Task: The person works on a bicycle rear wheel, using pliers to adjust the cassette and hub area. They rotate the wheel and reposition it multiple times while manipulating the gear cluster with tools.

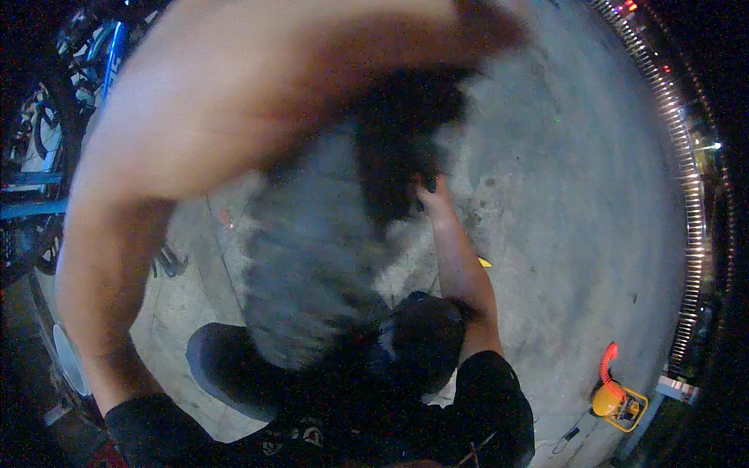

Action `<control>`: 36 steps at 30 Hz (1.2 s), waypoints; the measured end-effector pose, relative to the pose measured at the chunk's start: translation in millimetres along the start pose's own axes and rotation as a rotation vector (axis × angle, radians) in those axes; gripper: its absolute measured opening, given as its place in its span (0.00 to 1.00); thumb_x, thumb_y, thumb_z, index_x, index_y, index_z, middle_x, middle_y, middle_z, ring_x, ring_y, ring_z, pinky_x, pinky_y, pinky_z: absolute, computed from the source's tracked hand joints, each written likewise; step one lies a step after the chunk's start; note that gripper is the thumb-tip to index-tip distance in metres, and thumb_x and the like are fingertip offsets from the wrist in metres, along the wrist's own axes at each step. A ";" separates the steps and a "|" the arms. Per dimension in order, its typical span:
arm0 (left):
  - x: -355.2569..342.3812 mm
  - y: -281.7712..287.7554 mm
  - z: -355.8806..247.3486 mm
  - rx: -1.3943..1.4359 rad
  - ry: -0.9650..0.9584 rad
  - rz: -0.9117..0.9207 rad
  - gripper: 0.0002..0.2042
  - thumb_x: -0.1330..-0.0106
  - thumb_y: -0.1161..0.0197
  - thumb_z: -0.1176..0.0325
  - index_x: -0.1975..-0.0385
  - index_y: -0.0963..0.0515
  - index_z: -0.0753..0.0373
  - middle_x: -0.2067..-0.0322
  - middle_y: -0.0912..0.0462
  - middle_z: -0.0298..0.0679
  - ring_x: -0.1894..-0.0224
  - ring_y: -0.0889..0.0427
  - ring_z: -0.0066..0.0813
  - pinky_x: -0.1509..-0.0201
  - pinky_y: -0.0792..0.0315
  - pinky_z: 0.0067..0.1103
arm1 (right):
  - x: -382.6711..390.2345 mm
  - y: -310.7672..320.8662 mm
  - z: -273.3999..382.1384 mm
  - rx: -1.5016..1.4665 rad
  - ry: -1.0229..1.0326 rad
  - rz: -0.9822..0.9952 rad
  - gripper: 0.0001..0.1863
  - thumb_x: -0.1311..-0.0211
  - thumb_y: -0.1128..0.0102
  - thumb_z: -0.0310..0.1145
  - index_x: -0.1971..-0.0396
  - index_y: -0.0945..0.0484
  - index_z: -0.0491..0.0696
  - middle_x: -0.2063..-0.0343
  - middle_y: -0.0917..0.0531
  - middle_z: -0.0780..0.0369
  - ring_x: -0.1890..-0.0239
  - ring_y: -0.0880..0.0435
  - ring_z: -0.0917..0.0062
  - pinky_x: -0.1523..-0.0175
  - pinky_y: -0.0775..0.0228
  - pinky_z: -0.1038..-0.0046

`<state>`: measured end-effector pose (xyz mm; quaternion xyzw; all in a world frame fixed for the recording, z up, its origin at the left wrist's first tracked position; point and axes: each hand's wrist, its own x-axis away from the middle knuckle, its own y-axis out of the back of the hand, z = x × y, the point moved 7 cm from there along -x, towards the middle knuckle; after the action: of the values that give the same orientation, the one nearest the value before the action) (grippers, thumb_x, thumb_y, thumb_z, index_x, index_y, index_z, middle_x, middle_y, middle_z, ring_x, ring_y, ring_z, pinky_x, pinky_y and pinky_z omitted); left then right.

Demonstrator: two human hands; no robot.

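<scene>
Dark fuzzy thing is near the middle, above the floor, and too blurry for me to name. The right hand is at its lower right edge. Thumb and fingers bend there, maybe to keep it steady, but I cannot tell if they pinch it. The left arm bends up high and gets in the way, hiding some of the thing's top. Maybe it is up so the left hand can get past. That hand is a dark smear, so I cannot tell if it grabs anything.

Below and left of the dark fuzzy thing is a big grey shape. Two knees are spread apart, maybe to make room for it. Far left of the dark fuzzy thing is a jumble of bars. Below and right of it are a yellow bit and, much farther off, a yellow machine with a red hose.
</scene>
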<state>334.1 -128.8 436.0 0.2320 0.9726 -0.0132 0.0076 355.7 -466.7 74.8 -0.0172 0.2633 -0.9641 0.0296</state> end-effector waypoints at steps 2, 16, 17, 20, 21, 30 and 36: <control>7.8 2.0 -67.2 -0.121 -0.031 -0.050 0.28 0.35 0.42 0.55 0.40 0.31 0.67 0.54 0.21 0.50 0.54 0.19 0.41 0.49 0.24 0.29 | 3.2 -40.5 10.9 0.537 0.234 -0.087 0.23 0.34 0.39 0.36 0.41 0.30 0.48 0.54 0.20 0.58 0.54 0.19 0.69 0.47 0.28 0.74; 147.5 136.9 -21.0 -0.632 0.334 -0.836 0.25 0.42 0.30 0.58 0.48 0.25 0.65 0.63 0.19 0.37 0.67 0.22 0.24 0.62 0.27 0.21 | 63.3 -18.0 -126.5 0.662 -0.214 -0.471 0.28 0.45 0.28 0.47 0.56 0.29 0.43 0.63 0.22 0.62 0.59 0.22 0.72 0.50 0.30 0.68; 151.5 140.9 -14.5 -0.601 0.318 -0.855 0.25 0.42 0.31 0.58 0.48 0.25 0.65 0.63 0.19 0.37 0.66 0.22 0.24 0.61 0.27 0.21 | 57.3 -16.3 -122.6 0.876 -0.116 -0.482 0.30 0.48 0.25 0.45 0.56 0.30 0.42 0.62 0.23 0.60 0.58 0.23 0.73 0.53 0.30 0.68; 167.4 159.6 8.8 -0.549 0.259 -0.930 0.24 0.43 0.32 0.60 0.48 0.25 0.64 0.63 0.19 0.36 0.64 0.23 0.24 0.58 0.28 0.21 | 58.9 -6.3 -130.7 0.931 -0.084 -0.492 0.35 0.52 0.22 0.46 0.54 0.32 0.42 0.60 0.25 0.58 0.57 0.24 0.70 0.51 0.30 0.67; 172.5 165.3 15.7 -0.543 0.266 -0.927 0.24 0.43 0.32 0.60 0.48 0.25 0.64 0.62 0.19 0.35 0.64 0.22 0.24 0.58 0.28 0.22 | 59.3 -9.2 -134.4 1.062 -0.108 -0.493 0.36 0.53 0.22 0.46 0.53 0.33 0.42 0.60 0.25 0.57 0.56 0.24 0.69 0.51 0.30 0.66; 211.3 160.1 20.3 -0.520 0.145 -0.995 0.26 0.46 0.32 0.60 0.49 0.27 0.66 0.65 0.19 0.37 0.67 0.21 0.26 0.61 0.27 0.22 | 64.4 46.8 -183.1 0.502 -0.079 -0.628 0.31 0.49 0.23 0.39 0.53 0.37 0.53 0.59 0.26 0.61 0.58 0.26 0.73 0.63 0.28 0.65; 219.1 150.9 38.3 -0.372 0.136 -1.089 0.25 0.48 0.31 0.63 0.51 0.28 0.67 0.67 0.20 0.37 0.70 0.21 0.26 0.64 0.26 0.22 | 100.1 25.7 -69.4 0.399 -0.043 -0.535 0.25 0.43 0.29 0.34 0.51 0.35 0.51 0.57 0.25 0.63 0.57 0.26 0.76 0.60 0.31 0.71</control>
<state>207.0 103.5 389.8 -0.3067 0.9360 0.1711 -0.0223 253.6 -460.2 3.7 -0.0998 0.0547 -0.9697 -0.2162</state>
